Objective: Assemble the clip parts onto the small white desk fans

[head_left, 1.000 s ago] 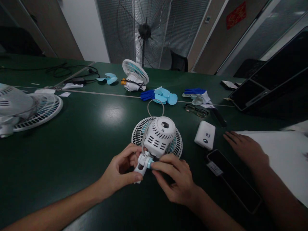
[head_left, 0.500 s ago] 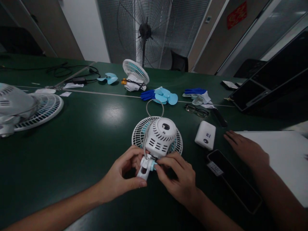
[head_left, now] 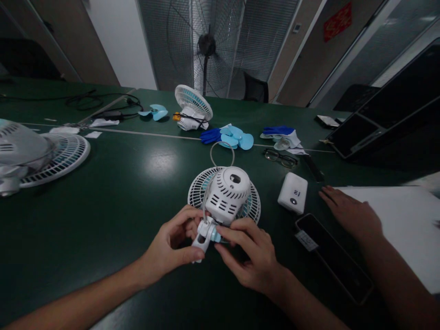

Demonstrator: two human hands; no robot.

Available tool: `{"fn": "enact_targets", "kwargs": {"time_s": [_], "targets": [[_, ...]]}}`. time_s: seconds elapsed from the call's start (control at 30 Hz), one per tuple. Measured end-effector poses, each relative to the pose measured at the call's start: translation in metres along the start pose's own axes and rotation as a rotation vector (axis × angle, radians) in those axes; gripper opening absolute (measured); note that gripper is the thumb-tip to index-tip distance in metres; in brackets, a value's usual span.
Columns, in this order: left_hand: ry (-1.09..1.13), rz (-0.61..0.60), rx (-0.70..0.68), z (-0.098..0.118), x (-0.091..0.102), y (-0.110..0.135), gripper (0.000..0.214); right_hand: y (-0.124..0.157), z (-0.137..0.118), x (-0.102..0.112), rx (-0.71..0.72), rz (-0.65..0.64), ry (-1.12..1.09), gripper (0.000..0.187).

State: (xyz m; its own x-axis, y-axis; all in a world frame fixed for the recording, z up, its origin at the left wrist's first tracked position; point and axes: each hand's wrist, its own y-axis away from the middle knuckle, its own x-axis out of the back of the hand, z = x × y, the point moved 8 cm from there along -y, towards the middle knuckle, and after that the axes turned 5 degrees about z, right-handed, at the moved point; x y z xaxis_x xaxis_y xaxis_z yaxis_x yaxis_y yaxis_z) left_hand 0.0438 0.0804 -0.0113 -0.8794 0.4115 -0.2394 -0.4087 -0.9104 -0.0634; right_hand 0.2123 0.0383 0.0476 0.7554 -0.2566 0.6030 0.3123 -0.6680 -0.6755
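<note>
A small white fan (head_left: 228, 192) lies face down on the dark green table, its round grille (head_left: 197, 188) against the tabletop and its vented motor housing upward. My left hand (head_left: 175, 240) is closed around the white clamp bracket (head_left: 203, 238) at the fan's near end, thumb along its lower part. With thumb and fingers, my right hand (head_left: 249, 256) pinches the light blue knob (head_left: 215, 234) on the bracket's right side. A grey cable (head_left: 211, 153) loops behind the housing.
Another fan (head_left: 65, 156) lies at left, and one (head_left: 192, 107) stands behind. Blue fan blades (head_left: 237, 137), gloves (head_left: 282, 136), glasses (head_left: 280, 158), a white power bank (head_left: 293, 192) and a black phone-like device (head_left: 333, 256) lie about. Another person's hand (head_left: 354, 213) rests at right on white board.
The bracket and both hands have shifted slightly left, and the motor housing has tilted a little the same way. My right fingers have changed position on the knob.
</note>
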Motion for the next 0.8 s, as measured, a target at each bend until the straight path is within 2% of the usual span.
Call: {"fn": "enact_targets", "kwargs": {"time_s": [0.3,0.53,0.7,0.8], "targets": [[-0.045,-0.042,-0.028,0.003,-0.0035,0.0025,0.056,-0.0005,0.0041,0.0013,-0.041,0.076,-0.015,0.007],[-0.113,-0.063,-0.043,0.0042,-0.0054,0.0046,0.054,-0.0036,0.0048,-0.0005,-0.093,0.093,-0.025,0.021],[-0.157,-0.046,-0.073,0.0064,-0.0071,0.0067,0.047,-0.0019,0.0041,-0.0043,-0.094,0.063,-0.027,0.018],[-0.13,-0.053,-0.044,0.0039,-0.0083,0.0067,0.043,-0.001,0.0023,-0.0052,-0.084,0.043,-0.01,0.015]]}}
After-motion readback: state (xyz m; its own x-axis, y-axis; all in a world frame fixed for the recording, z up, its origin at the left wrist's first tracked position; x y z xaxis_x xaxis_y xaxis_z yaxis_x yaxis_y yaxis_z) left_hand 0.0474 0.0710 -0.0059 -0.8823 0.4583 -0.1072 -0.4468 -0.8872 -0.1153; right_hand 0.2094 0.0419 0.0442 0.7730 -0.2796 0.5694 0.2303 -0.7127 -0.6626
